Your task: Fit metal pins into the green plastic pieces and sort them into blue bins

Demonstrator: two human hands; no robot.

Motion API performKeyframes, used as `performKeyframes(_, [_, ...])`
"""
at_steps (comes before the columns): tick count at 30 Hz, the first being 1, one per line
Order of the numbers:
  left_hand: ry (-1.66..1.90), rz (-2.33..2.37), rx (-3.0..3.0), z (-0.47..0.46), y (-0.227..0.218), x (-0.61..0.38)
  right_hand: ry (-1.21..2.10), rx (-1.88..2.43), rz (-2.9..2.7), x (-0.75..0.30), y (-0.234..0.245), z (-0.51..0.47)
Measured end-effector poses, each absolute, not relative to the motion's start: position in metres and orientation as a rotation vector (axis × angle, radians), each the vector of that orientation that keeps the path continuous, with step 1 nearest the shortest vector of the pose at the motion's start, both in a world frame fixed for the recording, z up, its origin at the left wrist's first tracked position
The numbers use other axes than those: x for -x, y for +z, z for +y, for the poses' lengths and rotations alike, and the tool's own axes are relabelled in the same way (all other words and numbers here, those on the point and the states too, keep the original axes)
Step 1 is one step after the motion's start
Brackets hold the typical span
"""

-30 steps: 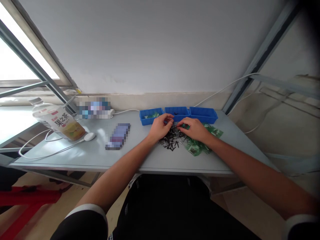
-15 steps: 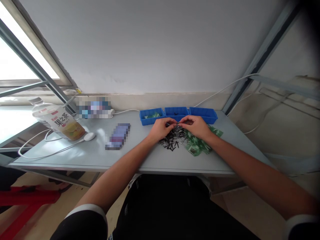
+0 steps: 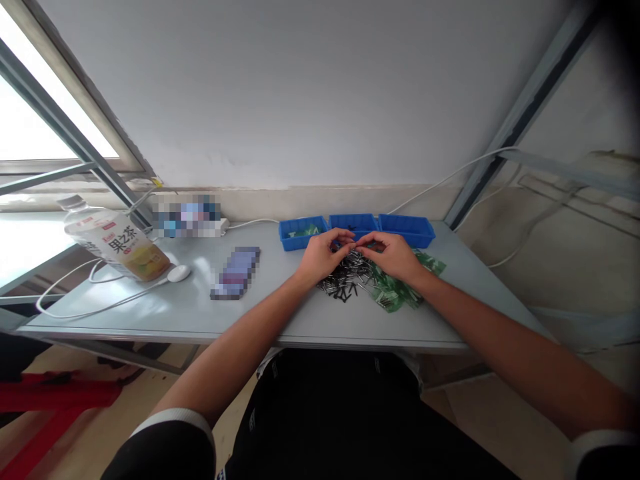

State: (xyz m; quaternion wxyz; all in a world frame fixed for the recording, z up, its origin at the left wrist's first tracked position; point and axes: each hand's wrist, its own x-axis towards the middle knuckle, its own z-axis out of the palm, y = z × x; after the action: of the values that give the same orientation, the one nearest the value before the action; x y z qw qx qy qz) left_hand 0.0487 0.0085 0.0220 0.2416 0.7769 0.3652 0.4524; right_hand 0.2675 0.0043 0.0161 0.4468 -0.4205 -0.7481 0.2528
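Note:
My left hand (image 3: 324, 255) and my right hand (image 3: 393, 255) meet fingertip to fingertip above a pile of dark and silvery screws (image 3: 345, 273). Both are closed in a loose pinch, thumbs bent toward the forefingers. Anything between the fingertips is too small to make out. Under my right hand and wrist lie green plastic bags (image 3: 393, 293), partly covered, with small metal pieces showing through. Just behind the hands stand three blue bins: the left bin (image 3: 293, 244) has green bits in it, the middle bin (image 3: 345, 219) a few dark pieces, and the right bin (image 3: 415, 237) shows no contents.
To the left on the grey table (image 3: 190, 320) lie a blurred phone-like object (image 3: 236, 273) and a white round charger (image 3: 179, 273) with its cable. A tilted drink bottle (image 3: 117, 240) stands farther left. A power strip (image 3: 217, 228) sits by the wall.
The left forefinger has lifted a little away from its thumb, and the fingertips have shifted slightly. Arms, bins and screw pile look the same.

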Motion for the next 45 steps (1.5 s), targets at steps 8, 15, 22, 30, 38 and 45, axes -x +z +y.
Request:
performKeyframes(8, [1.284, 0.973, -2.096, 0.008, 0.021, -0.048, 0.610, 0.934, -1.833, -0.267, 0.018, 0.004])
performKeyframes(15, [1.109, 0.894, -2.096, 0.009, 0.016, -0.046, 0.359, 1.005, -1.851, -0.270, 0.020, 0.003])
performKeyframes(22, [1.119, 0.889, -2.100, 0.014, 0.012, -0.047, 0.347, 0.908, -1.949, -0.271, 0.018, 0.005])
performKeyframes(30, [1.192, 0.968, -1.887, 0.016, 0.014, -0.045, 0.369, 0.889, -1.957, -0.268, 0.022, -0.001])
performKeyframes(38, [1.242, 1.053, -1.856, 0.016, 0.014, -0.047, 0.329, 0.908, -1.949, -0.269, 0.021, -0.001])
performKeyframes(45, [1.219, 1.097, -2.057, 0.012, 0.019, -0.048, 0.333, 0.911, -1.931, -0.268, 0.024, -0.003])
